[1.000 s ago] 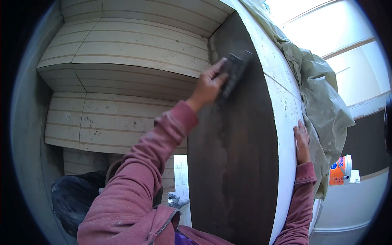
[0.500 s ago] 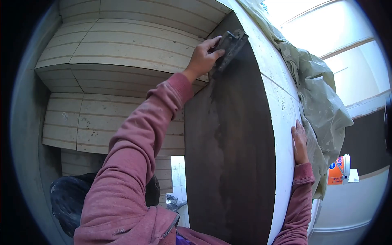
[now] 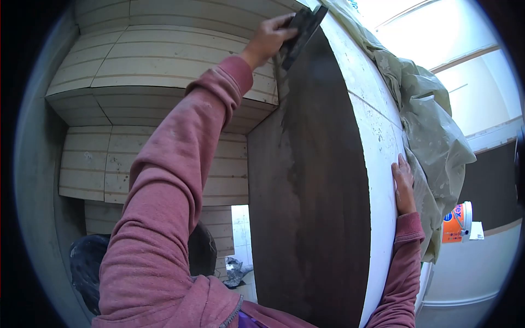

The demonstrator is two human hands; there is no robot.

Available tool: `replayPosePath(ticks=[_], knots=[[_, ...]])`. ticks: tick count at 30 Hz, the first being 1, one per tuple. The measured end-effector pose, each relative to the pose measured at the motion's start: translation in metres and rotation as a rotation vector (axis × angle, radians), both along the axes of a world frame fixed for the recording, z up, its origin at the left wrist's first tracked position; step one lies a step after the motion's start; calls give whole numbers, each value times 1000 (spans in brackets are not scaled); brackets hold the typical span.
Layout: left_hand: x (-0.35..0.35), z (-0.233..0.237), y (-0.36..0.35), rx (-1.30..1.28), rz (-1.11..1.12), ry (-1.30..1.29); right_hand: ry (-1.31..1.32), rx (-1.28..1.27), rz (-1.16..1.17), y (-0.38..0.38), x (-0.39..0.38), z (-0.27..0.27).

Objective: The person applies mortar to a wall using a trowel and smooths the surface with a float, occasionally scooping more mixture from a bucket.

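My left hand point(image 3: 269, 39), at the top centre, is wrapped round a dark, dirty flat trowel point(image 3: 304, 36). The trowel lies against the upper end of a dark grey, partly wet-looking plastered wall face point(image 3: 328, 191). Along the right side of this face runs a white tiled ledge point(image 3: 381, 229). My right hand point(image 3: 403, 183) rests flat on the ledge's outer edge, fingers stretched out, beside a crumpled plastic sheet point(image 3: 432, 131), and holds nothing.
Tiled stair steps point(image 3: 164, 60) with grooved lines fill the left. A black container point(image 3: 87, 268) stands at the lower left, partly behind my sleeve. An orange and white bucket point(image 3: 455, 224) is at the right, beyond the sheet.
My left hand has moved up with the trowel, towards the top end of the dark face. My right hand has stayed on the ledge almost unchanged.
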State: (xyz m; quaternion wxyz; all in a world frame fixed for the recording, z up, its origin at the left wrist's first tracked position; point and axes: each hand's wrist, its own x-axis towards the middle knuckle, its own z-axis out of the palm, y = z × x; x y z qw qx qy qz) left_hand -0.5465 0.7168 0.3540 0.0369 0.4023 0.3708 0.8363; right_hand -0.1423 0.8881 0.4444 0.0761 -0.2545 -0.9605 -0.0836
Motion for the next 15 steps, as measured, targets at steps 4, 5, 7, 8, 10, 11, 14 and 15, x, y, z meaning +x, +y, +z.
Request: replayPosePath(ticks=[4,5,7,8,10,11,14,15], knots=[[4,-33,23,-6,-110,-139,103,-85,-49,7,-2,-4],[6,-35,28,-1,-103,-115,113,-105,-50,8,-2,-3],[21,-37,25,8,-103,-89,125,-133,-57,8,0,-3],[32,-39,21,15,-101,-59,77,-106,-23,5,2,-1],[82,-32,-10,-99,15,121,100,-118,-30,2,-2,-2],[111,-32,-23,-36,152,329,102,-119,-23,3,-2,-3],[187,-34,-63,155,40,492,-2,11,6,23,4,-8],[181,-38,-65,159,47,491,-4,17,12,13,-2,-4]])
